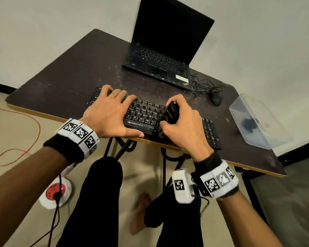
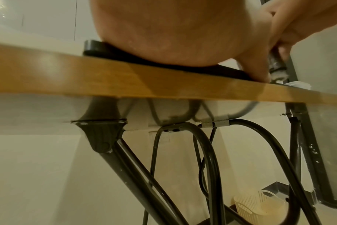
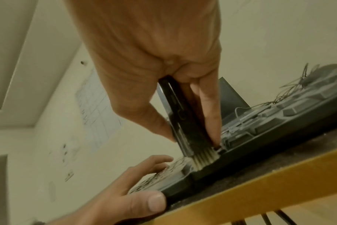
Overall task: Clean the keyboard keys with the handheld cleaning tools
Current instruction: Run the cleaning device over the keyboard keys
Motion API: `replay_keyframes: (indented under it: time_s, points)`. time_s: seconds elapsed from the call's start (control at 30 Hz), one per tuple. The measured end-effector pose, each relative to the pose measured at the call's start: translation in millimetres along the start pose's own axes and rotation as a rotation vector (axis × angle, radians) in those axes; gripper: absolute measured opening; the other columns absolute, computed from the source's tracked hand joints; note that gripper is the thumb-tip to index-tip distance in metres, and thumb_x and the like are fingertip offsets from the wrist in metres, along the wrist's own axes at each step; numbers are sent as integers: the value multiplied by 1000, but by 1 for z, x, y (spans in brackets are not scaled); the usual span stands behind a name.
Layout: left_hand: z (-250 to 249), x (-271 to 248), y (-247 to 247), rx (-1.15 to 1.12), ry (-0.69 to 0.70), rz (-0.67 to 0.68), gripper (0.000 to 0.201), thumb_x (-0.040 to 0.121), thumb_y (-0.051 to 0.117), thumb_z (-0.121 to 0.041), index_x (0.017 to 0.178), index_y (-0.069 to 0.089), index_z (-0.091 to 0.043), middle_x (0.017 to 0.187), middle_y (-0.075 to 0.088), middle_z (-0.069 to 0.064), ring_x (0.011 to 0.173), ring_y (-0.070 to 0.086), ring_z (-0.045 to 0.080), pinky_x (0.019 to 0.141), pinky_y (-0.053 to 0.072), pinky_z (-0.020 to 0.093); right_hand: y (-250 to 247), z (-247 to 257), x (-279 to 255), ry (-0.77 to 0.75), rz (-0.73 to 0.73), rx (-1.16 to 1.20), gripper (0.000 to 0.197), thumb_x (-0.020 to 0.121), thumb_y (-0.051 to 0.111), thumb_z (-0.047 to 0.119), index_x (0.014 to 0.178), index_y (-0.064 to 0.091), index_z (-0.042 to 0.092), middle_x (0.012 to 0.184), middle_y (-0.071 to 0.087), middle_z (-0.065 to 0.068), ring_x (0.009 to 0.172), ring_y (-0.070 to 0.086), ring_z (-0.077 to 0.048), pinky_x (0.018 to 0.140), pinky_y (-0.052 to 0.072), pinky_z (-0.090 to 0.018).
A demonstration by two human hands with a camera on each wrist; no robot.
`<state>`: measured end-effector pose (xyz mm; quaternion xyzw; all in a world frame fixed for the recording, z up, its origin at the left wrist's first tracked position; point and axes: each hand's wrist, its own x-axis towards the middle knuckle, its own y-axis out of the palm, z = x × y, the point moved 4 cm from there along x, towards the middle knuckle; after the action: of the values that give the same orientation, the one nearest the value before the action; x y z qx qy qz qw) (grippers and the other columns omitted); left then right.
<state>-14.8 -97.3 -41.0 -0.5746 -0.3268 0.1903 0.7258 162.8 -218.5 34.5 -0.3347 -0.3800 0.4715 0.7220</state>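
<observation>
A black keyboard (image 1: 144,111) lies near the front edge of the dark table (image 1: 61,82). My left hand (image 1: 111,107) lies flat on its left half, with the fingers spread over the keys and the thumb along the front rim. My right hand (image 1: 182,125) grips a black cleaning brush (image 1: 170,113) upright over the middle of the keyboard. In the right wrist view the brush's pale bristles (image 3: 204,158) press down onto the keyboard (image 3: 260,134) near its front edge, and the left hand (image 3: 140,182) steadies it. The left wrist view shows only the palm (image 2: 164,38) on the keyboard (image 2: 98,48).
An open black laptop (image 1: 164,50) stands at the back of the table. A black mouse (image 1: 216,98) with a tangled cable lies to its right. A clear plastic box (image 1: 257,122) sits at the right edge. A red-and-white socket reel (image 1: 55,191) is on the floor.
</observation>
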Motion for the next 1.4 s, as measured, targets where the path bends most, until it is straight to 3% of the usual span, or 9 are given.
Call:
replay_keyframes:
  time_s: [0.17, 0.33, 0.47, 0.67, 0.93, 1.07, 1.2, 1.33, 1.4]
  points:
    - [-1, 1, -3, 7, 2, -6, 140, 67, 5, -112, 157, 40, -12, 148, 57, 13, 135, 53, 31, 120, 27, 54, -9, -8, 31, 63, -125, 26, 42, 79, 73, 16, 112, 52, 32, 83, 68, 5, 79, 67, -19, 76, 58, -41]
    - [-1, 0, 1, 4, 16, -10, 137, 67, 12, -113, 155, 42, -12, 145, 59, 13, 132, 55, 31, 118, 28, 53, -6, -13, 9, -30, 24, -9, 43, 78, 77, 17, 106, 50, 36, 80, 69, 6, 72, 67, -14, 68, 53, -31]
    - [-1, 1, -1, 0, 7, -2, 139, 66, 8, -113, 155, 40, -12, 144, 59, 12, 131, 55, 30, 117, 29, 53, -13, -21, 27, 62, -108, 34, 43, 79, 76, 18, 109, 51, 36, 82, 69, 5, 76, 68, -18, 71, 60, -41]
    - [-1, 0, 2, 26, -1, 7, 140, 65, 4, -112, 157, 38, -12, 144, 58, 12, 130, 54, 31, 116, 30, 54, -5, -17, 2, -48, -33, -14, 42, 80, 76, 18, 109, 50, 33, 76, 66, 9, 68, 63, -11, 58, 43, -22]
    - [-2, 0, 1, 21, 13, 2, 138, 67, 5, -112, 156, 40, -11, 143, 59, 15, 128, 56, 33, 115, 31, 55, -2, -16, 12, -52, -9, 25, 43, 80, 77, 17, 110, 52, 34, 78, 68, 9, 67, 65, -8, 58, 49, -21]
    - [0, 3, -1, 23, 5, 6, 139, 67, 4, -112, 157, 39, -12, 144, 58, 14, 130, 55, 33, 115, 31, 55, -8, -24, 41, 61, -70, 22, 44, 80, 76, 19, 113, 51, 33, 88, 68, 6, 84, 68, -19, 79, 59, -40]
    - [-2, 3, 1, 22, 10, 5, 140, 67, 4, -112, 158, 39, -12, 147, 56, 16, 132, 54, 33, 117, 29, 54, -4, -23, 39, 5, 58, -23, 40, 80, 76, 21, 108, 51, 35, 90, 68, 6, 82, 66, -15, 66, 50, -27]
    - [2, 3, -1, 8, 6, 6, 139, 67, 6, -112, 158, 39, -11, 148, 56, 15, 133, 53, 33, 117, 29, 54, -9, -25, 60, 86, -62, 14, 41, 79, 74, 18, 111, 52, 33, 92, 69, 5, 87, 68, -21, 77, 58, -37]
    - [3, 2, -1, 6, 0, 7, 139, 68, 7, -112, 157, 40, -11, 147, 57, 15, 132, 54, 33, 116, 30, 54, -4, -23, 55, 29, -3, 4, 41, 80, 75, 17, 109, 52, 34, 89, 68, 8, 81, 67, -13, 69, 55, -30]
